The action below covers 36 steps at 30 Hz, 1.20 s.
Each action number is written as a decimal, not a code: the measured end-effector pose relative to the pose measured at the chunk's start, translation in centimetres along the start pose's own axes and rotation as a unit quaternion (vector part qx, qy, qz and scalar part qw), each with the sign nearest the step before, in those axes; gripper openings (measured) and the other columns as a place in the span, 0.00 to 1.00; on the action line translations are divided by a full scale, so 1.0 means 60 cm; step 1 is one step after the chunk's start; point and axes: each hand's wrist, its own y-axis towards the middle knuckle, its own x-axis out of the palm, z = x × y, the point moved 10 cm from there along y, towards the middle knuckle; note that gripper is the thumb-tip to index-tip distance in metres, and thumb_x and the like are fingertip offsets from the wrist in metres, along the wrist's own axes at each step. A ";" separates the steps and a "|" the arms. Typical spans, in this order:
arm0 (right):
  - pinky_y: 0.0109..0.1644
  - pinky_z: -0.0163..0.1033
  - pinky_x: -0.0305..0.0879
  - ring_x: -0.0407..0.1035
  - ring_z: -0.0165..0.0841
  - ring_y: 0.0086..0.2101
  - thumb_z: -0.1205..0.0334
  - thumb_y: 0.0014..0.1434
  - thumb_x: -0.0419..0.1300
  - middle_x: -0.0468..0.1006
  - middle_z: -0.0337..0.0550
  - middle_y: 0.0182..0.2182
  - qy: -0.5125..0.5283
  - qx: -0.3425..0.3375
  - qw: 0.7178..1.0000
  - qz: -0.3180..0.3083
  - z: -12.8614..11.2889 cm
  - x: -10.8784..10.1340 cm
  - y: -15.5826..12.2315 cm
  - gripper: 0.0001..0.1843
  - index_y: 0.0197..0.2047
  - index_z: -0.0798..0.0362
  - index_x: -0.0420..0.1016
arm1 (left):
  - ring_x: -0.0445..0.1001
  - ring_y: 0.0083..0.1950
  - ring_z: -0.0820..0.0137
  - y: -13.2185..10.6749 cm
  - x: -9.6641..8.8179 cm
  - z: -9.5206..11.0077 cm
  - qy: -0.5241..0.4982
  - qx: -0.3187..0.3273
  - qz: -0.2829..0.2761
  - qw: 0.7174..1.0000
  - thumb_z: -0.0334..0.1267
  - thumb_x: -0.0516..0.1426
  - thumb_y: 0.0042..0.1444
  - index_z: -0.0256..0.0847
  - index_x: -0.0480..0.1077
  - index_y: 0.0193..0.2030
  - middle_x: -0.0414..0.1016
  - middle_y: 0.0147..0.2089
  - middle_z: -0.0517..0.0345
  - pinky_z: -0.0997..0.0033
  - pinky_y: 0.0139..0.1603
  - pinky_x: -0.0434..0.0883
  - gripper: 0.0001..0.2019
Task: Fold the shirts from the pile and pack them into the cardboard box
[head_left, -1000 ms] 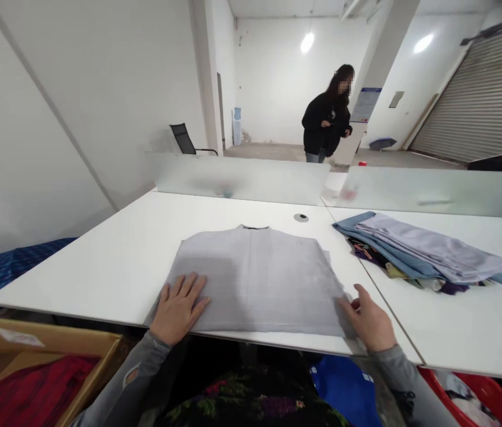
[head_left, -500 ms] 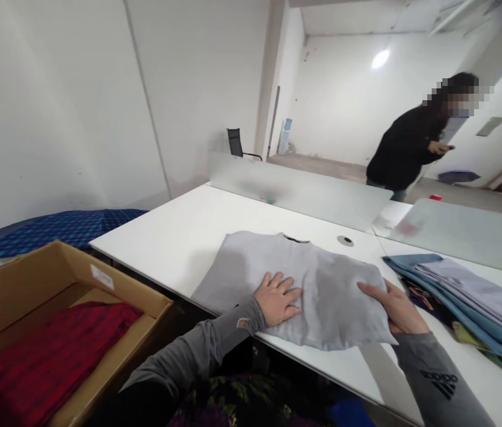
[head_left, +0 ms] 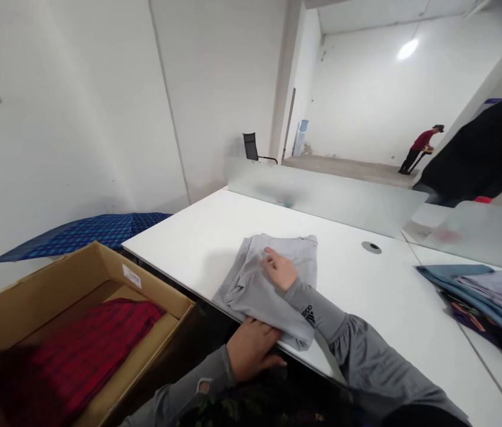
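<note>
A light grey shirt [head_left: 273, 308] lies folded over on itself on the white table [head_left: 180, 243], its near edge at the table's front edge. My right hand [head_left: 280, 270] rests on top of the shirt, its fingers stretched out and a little blurred. At the shirt's near edge is my left hand [head_left: 253, 349], thumb apart and fingers extended, the fingertips touching the fabric. Neither hand has the cloth closed in its fingers as far as I can see.
An open cardboard box [head_left: 144, 367] with a red checked garment [head_left: 99, 350] stands at the left. Behind it is a blue checked umbrella [head_left: 113, 231]. Folded clothes [head_left: 486, 296] lie on the right. Frosted dividers [head_left: 322, 196] border the table; two people [head_left: 422, 145] are beyond.
The shirt's right half has been folded over to the left. My right hand moved left with it and lies on top; my left hand slid down to the near edge. The person in black came closer.
</note>
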 end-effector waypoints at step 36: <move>0.59 0.68 0.49 0.53 0.49 0.62 0.47 0.66 0.45 0.63 0.49 0.63 -0.222 0.086 0.965 0.107 0.299 -0.161 -0.242 0.25 0.61 0.45 0.66 | 0.72 0.46 0.63 0.050 -0.134 -0.252 0.071 -0.320 0.216 0.920 0.32 0.51 0.60 0.40 0.70 0.44 0.73 0.45 0.50 0.65 0.48 0.69 0.09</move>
